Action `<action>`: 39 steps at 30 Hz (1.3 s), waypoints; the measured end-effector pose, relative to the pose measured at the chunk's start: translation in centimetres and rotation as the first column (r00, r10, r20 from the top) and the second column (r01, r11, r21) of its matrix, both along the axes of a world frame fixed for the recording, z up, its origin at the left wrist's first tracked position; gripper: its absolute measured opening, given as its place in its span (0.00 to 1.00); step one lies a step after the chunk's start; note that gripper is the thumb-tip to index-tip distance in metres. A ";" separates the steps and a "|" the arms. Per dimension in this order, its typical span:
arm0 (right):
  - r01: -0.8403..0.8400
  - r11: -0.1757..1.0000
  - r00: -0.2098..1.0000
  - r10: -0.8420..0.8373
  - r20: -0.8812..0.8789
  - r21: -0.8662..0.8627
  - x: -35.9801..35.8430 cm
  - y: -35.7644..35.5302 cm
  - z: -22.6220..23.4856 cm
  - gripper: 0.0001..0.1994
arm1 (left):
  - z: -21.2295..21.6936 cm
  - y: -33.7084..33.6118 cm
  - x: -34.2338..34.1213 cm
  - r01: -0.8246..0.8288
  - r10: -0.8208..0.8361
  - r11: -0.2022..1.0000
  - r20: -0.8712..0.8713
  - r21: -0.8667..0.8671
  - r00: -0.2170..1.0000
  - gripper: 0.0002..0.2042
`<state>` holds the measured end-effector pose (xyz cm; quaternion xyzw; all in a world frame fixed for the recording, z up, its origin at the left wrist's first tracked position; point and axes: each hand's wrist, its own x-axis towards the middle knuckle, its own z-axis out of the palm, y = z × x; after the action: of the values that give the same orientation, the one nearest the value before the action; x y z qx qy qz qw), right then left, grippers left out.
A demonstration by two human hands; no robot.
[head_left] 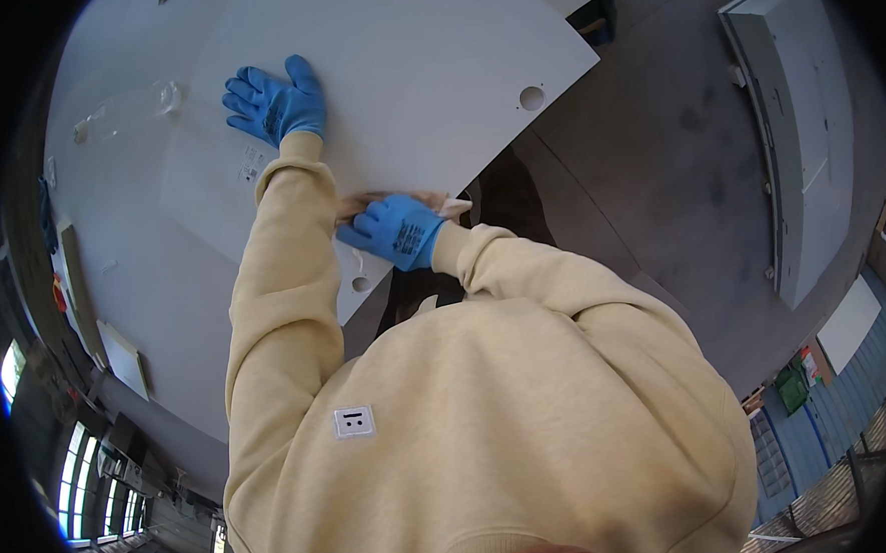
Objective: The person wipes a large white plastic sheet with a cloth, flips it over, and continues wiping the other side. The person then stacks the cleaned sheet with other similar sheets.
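Observation:
My left hand (pixel 277 100), in a blue glove, lies flat on a large white panel (pixel 403 84) with its fingers spread. Closer to my body, at the panel's near edge, my right hand (pixel 397 231) in a matching glove is closed over a beige-brown cloth (pixel 455 207). The cloth is pressed to the panel, and most of it is hidden under the glove. A small printed label (pixel 252 164) sits on the panel just below my left hand.
Farther left on the white surface lies a clear plastic bottle-like object (pixel 162 98). The panel has round holes near two corners, one at the right (pixel 531 98). Across the grey floor (pixel 650 157) stands another long white panel (pixel 811 146). A green bin-like item (pixel 792 391) is at far right.

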<state>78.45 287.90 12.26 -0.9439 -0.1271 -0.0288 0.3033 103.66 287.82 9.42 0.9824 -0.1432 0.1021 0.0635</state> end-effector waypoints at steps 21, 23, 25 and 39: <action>0.624 0.728 0.782 -0.582 0.226 -0.286 -4.5 -21.0 1.2 0.17 | -0.6 0.5 0.1 0.025 -0.050 0.979 -0.121 -0.201 0.991 0.45; 0.731 0.608 0.682 -0.648 0.338 -0.311 -3.9 -26.4 1.3 0.21 | -2.1 1.1 0.8 0.081 -0.068 0.992 0.126 -0.101 0.990 0.42; 0.756 0.548 0.651 -0.691 0.316 -0.358 -3.4 -26.4 0.3 0.22 | -1.3 0.6 1.3 0.033 -0.065 0.988 -0.215 -0.147 0.974 0.44; 0.304 0.927 0.951 -0.284 0.121 -0.219 -3.7 -3.3 1.5 0.25 | 3.8 37.9 -26.0 -0.784 0.509 0.258 -0.610 -0.565 0.607 0.31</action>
<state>74.78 284.62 13.73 -0.9794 0.0002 -0.0998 0.1758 77.68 325.67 13.24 0.8112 0.3521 0.0180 0.4666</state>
